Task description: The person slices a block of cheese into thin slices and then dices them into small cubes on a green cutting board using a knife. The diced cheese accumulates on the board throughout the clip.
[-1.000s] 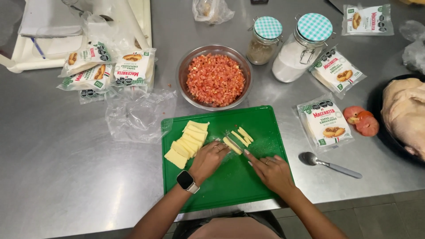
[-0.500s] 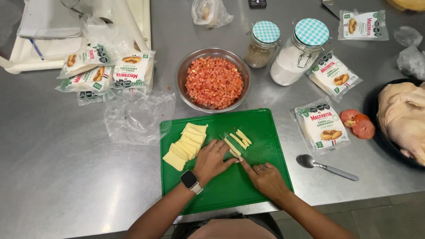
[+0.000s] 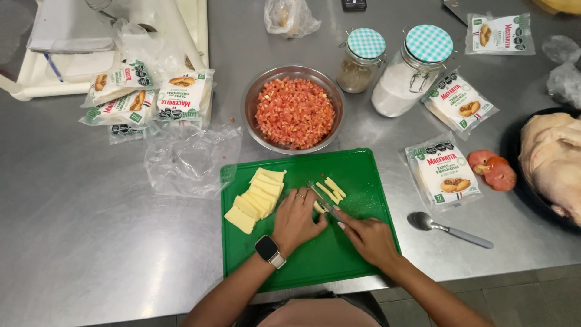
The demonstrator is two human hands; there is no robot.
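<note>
A green cutting board [image 3: 357, 172] lies on the steel counter. On its left part sits a fanned row of pale yellow cheese slices [image 3: 257, 197]. Two or three cut cheese sticks [image 3: 331, 189] lie near the board's middle. My left hand [image 3: 295, 219], with a ring and a smartwatch on the wrist, presses down on a piece of cheese that it mostly hides. My right hand [image 3: 370, 239] grips a knife [image 3: 321, 200] whose blade points up-left against that piece, right beside my left fingers.
A steel bowl of diced red tomato [image 3: 294, 112] stands behind the board. Two checked-lid jars [image 3: 411, 69], sealed dough-disc packets [image 3: 445, 172], an empty clear bag [image 3: 187, 160], a spoon [image 3: 448, 229], tomato halves [image 3: 493, 169] and raw poultry [image 3: 554, 160] at the right edge surround it.
Both hands stay on the board over the cheese; the knife has shifted only slightly along the piece. The camera view has drifted a little.
</note>
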